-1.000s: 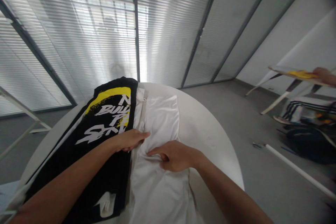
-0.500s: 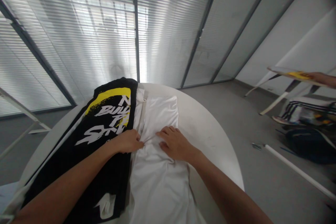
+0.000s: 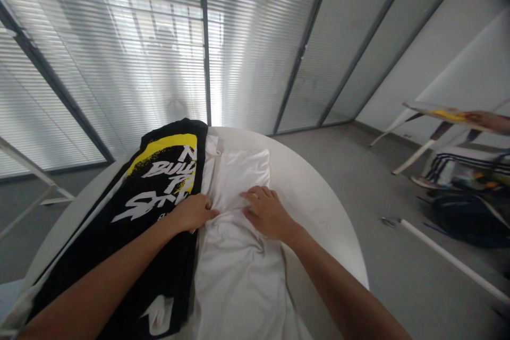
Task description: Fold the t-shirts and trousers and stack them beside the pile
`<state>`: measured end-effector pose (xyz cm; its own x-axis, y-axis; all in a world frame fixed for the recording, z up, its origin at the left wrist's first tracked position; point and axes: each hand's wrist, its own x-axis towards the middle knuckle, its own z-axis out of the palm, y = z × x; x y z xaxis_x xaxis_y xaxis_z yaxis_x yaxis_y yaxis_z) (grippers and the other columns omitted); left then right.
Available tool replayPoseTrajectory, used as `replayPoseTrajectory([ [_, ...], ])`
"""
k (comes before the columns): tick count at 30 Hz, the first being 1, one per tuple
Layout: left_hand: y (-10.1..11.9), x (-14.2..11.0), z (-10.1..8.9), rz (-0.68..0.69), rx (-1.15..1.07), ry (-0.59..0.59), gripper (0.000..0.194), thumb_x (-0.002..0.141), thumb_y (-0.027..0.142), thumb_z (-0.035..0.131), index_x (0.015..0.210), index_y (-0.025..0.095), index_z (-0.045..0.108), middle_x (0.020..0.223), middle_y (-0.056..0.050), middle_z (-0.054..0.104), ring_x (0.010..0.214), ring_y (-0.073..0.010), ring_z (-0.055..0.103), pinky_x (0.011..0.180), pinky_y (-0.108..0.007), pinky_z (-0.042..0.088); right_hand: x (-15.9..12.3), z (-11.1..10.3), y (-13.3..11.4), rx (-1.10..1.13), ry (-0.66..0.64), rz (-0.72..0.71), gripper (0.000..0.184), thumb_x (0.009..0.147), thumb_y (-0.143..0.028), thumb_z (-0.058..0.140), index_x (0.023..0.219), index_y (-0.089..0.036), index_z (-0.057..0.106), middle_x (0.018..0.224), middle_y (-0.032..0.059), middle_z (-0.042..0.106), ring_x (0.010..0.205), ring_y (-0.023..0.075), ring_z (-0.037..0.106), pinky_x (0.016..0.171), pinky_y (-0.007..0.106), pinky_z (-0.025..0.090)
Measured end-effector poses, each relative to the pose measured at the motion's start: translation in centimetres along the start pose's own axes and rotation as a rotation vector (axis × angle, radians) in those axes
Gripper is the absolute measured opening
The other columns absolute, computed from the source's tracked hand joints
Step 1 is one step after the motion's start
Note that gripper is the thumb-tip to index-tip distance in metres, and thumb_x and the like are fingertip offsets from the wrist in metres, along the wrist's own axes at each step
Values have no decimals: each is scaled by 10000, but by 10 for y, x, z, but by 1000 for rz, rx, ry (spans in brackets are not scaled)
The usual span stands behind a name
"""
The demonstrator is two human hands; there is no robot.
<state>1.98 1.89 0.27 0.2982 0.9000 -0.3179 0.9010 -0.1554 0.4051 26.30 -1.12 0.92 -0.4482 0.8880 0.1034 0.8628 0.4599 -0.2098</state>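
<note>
A black garment (image 3: 91,271) with a yellow and white printed graphic lies folded lengthwise on the left of a round white table (image 3: 322,202). Beside it lies a folded white garment (image 3: 239,281), creased where my hands are. My left hand (image 3: 193,212) rests at the border between the two, its curled fingers gathering the white cloth. My right hand (image 3: 268,213) lies on the white garment with its fingers spread, holding nothing.
At the right, a co-worker's hand (image 3: 488,122) reaches over a low folding table (image 3: 438,114) with a yellow item on it. A dark bag (image 3: 470,220), a striped bag (image 3: 464,170) and a white rod (image 3: 450,260) lie on the grey floor. Glass walls with blinds stand behind.
My right hand has gone from pointing and pinching at the white cloth to lying spread on it, further up the table. My left fingers have curled. The white cloth is more creased.
</note>
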Motion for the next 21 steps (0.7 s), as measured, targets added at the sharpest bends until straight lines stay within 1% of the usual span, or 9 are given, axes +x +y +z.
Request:
replayPoseTrajectory([
  [1,-2,-1,-1,-15,-34,-61,359,809,531,503,670,203,544,592,-35,638,497,-180,614,500,-258,387,0,3,1,-29,28,43,431,940,-376,477,1343,-228,519,1312,122,527,1200,271,442,1004,418,319],
  [3,-3,-2,-4,-33,-95,-154,381,820,539,483,652,199,521,531,-26,614,396,-166,569,445,-255,377,-1,11,4,-73,31,93,506,949,-444,452,1402,-219,463,1402,149,462,1270,300,395,1024,450,305],
  [6,-1,-4,-6,-44,-152,-164,432,836,575,449,648,191,508,523,-40,619,361,-160,554,406,-248,371,-3,18,7,-101,-22,96,562,960,-499,397,1448,-222,410,1478,163,388,1336,325,334,1046,489,283],
  [11,5,4,-11,-130,-251,-84,490,875,626,339,856,176,533,624,-51,677,339,-154,537,354,-247,346,-3,15,12,-80,-83,82,643,916,-566,453,1462,-231,398,1502,163,361,1357,332,311,1072,504,242],
  [13,7,14,-15,-144,-250,-51,503,890,607,315,878,161,548,650,-61,685,342,-148,536,361,-245,348,-1,13,14,-60,-96,79,666,889,-577,499,1456,-240,409,1493,156,374,1352,326,316,1077,493,232],
  [15,10,27,-21,-146,-226,-3,507,900,573,313,840,143,575,632,-68,672,357,-143,539,386,-243,358,1,12,16,-35,-93,79,677,865,-582,539,1445,-250,427,1478,147,390,1341,321,328,1076,482,230],
  [18,14,53,-32,-140,-208,131,457,892,503,383,742,133,606,507,-51,592,392,-143,536,453,-240,375,3,12,20,-1,-56,74,651,849,-581,572,1413,-273,470,1439,129,430,1305,311,364,1061,471,244],
  [20,16,73,-38,-152,-243,219,392,865,444,459,671,139,610,431,-33,521,407,-150,525,487,-245,374,4,12,23,22,-21,69,563,878,-559,548,1374,-295,511,1391,108,476,1264,290,401,1042,457,265],
  [21,17,83,-40,-163,-263,237,365,852,417,487,646,142,608,411,-28,495,404,-154,516,487,-251,367,5,13,24,37,-2,72,499,905,-538,518,1347,-307,536,1360,94,501,1238,275,420,1030,446,277],
])
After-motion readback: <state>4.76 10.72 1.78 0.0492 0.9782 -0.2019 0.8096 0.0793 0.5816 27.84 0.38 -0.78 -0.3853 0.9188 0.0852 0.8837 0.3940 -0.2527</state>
